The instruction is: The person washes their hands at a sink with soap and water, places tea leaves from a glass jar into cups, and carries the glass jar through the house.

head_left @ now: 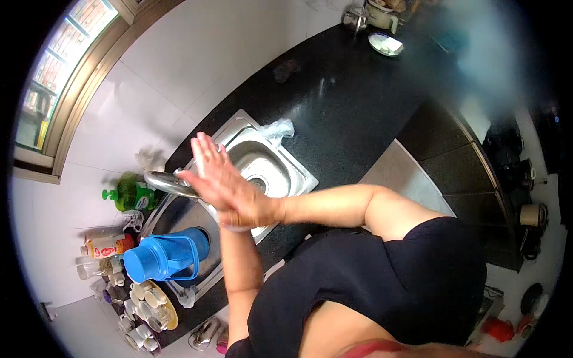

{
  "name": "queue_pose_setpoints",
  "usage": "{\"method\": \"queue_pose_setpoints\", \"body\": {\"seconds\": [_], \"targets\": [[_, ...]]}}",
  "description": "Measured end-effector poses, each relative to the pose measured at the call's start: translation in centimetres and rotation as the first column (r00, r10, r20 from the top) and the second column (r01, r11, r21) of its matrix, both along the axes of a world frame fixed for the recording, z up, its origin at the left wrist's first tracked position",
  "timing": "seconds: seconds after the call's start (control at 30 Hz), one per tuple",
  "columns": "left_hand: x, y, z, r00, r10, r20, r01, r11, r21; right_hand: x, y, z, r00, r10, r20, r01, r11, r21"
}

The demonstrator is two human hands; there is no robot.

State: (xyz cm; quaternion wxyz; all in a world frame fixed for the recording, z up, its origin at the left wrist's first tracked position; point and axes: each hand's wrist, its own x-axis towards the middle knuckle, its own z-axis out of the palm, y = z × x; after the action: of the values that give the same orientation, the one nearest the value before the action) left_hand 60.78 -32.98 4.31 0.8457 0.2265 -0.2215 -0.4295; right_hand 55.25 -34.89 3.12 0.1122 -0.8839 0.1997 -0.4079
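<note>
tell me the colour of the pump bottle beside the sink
Green; the pump bottle shows best in the head view.

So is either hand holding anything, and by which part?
No object seen in either: the left hand and right hand overlap, blurred, near the tap; exact grip, if any, can't be told.

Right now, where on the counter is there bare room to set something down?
Black counter between the sink and the white dish, past the plastic bag, is mostly bare; a dark patch by the wall is unclear. Crowded: the sink's other end, with blue jug, green bottle and cups. The hands cover part of the sink.
</note>
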Motion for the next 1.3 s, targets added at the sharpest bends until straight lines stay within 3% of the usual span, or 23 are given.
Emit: {"method": "queue_pose_setpoints", "body": {"seconds": [0.03,0.1,0.13,0.17,0.27,0.33,0.47,0.53,0.57,0.6,0.67,0.73,0.8,0.87,0.9,0.93,0.97,1.0,1.03,1.07,1.13,1.2,1.3], "targets": [[1.1,-0.4,-0.1,0.996,0.014,0.085,-0.012,1.0,-0.02,-1.6,1.5,3.4,0.875,0.243,0.418,-0.331,0.932,0.151],[0.0,-0.6,0.4,0.954,0.039,0.299,-0.036,0.999,-0.016,-0.9,0.5,3.0,0.885,0.277,0.374,-0.34,0.933,0.115],[-1.0,0.0,0.0,0.976,-0.075,0.202,0.118,0.97,-0.21,-0.1,-1.4,2.4,0.902,0.344,0.261,-0.383,0.916,0.116],[-2.9,0.6,0.6,0.978,-0.06,0.202,0.071,0.997,-0.044,0.6,-3.2,1.9,0.901,0.41,0.145,-0.427,0.896,0.122],[-4.3,0.8,1.1,0.984,-0.09,0.154,0.075,0.992,0.104,-0.7,-6.0,1.6,0.923,0.338,0.184,-0.385,0.832,0.401],[-1.0,-0.5,-0.1,0.964,0.08,0.255,-0.097,0.994,0.055,-1.0,-2.3,-0.2,0.808,0.437,0.395,-0.535,0.825,0.182],[1.0,-0.9,0.7,0.957,0.02,0.288,-0.038,0.998,0.057,-1.1,0.1,-0.9,0.85,0.445,0.281,-0.526,0.752,0.398],[-2.1,-1.2,-0.7,0.638,0.227,0.736,-0.286,0.957,-0.048,0.3,-5.0,-0.3,0.698,0.488,0.524,-0.686,0.665,0.295],[-3.7,-1.4,-1.5,0.408,0.333,0.85,-0.412,0.898,-0.155,-0.2,-6.3,1.9,0.775,0.406,0.484,-0.626,0.594,0.505],[-4.3,-1.2,-2.1,0.4,0.348,0.848,-0.406,0.897,-0.176,0.1,-6.4,3.0,0.749,0.151,0.645,-0.662,0.207,0.721],[-3.7,-0.3,-1.9,0.303,0.307,0.902,-0.371,0.91,-0.185,-0.3,-6.1,1.7,0.648,0.213,0.731,-0.752,0.028,0.659],[-0.2,-0.7,-3.0,0.255,0.15,0.955,-0.404,0.914,-0.036,-0.6,-2.3,-0.3,0.642,0.116,0.758,-0.767,0.092,0.635],[2.0,-0.8,-3.4,0.336,0.27,0.903,-0.38,0.915,-0.132,-1.4,0.5,-0.5,0.712,0.259,0.652,-0.698,0.163,0.697],[-0.3,-0.1,-1.6,0.901,0.083,0.426,-0.154,0.979,0.134,-1.8,-0.3,-1.5,0.813,0.375,0.445,-0.582,0.522,0.624],[-0.2,0.0,-3.0,0.616,0.106,0.78,-0.242,0.968,0.06,-1.5,-1.9,-1.8,0.849,0.353,0.393,-0.52,0.686,0.508],[-1.9,0.3,-2.6,0.571,0.119,0.812,-0.255,0.966,0.038,-1.0,-3.8,-2.1,0.882,0.32,0.345,-0.441,0.82,0.365],[-3.4,1.0,-2.5,0.696,0.078,0.714,-0.146,0.989,0.034,-0.5,-5.5,-1.5,0.786,0.23,0.574,-0.604,0.486,0.631],[-4.5,1.4,-2.4,0.8,0.017,0.6,-0.032,0.999,0.013,-0.2,-6.7,-0.5,0.698,0.024,0.716,-0.716,0.05,0.696],[-4.5,1.3,-2.2,0.862,-0.016,0.507,0.02,1.0,-0.003,-0.3,-7.1,0.1,0.703,-0.032,0.711,-0.705,-0.164,0.69],[-4.2,1.1,-2.0,0.98,-0.12,0.157,0.138,0.985,-0.105,-0.7,-7.6,-0.3,0.674,-0.015,0.739,-0.693,-0.36,0.625],[-3.3,0.1,-1.8,0.767,-0.398,-0.503,0.203,0.895,-0.398,-0.9,-6.7,-1.9,0.244,-0.122,0.962,-0.709,-0.699,0.091],[-3.1,-0.9,-1.9,0.682,-0.523,-0.511,0.249,0.823,-0.51,-1.0,-5.0,-2.9,0.303,-0.2,0.932,-0.688,-0.722,0.068],[-3.0,-1.4,-1.1,0.82,-0.391,-0.417,0.296,0.915,-0.276,-1.2,-2.2,-3.4,0.456,-0.272,0.848,-0.685,-0.715,0.139]]}}
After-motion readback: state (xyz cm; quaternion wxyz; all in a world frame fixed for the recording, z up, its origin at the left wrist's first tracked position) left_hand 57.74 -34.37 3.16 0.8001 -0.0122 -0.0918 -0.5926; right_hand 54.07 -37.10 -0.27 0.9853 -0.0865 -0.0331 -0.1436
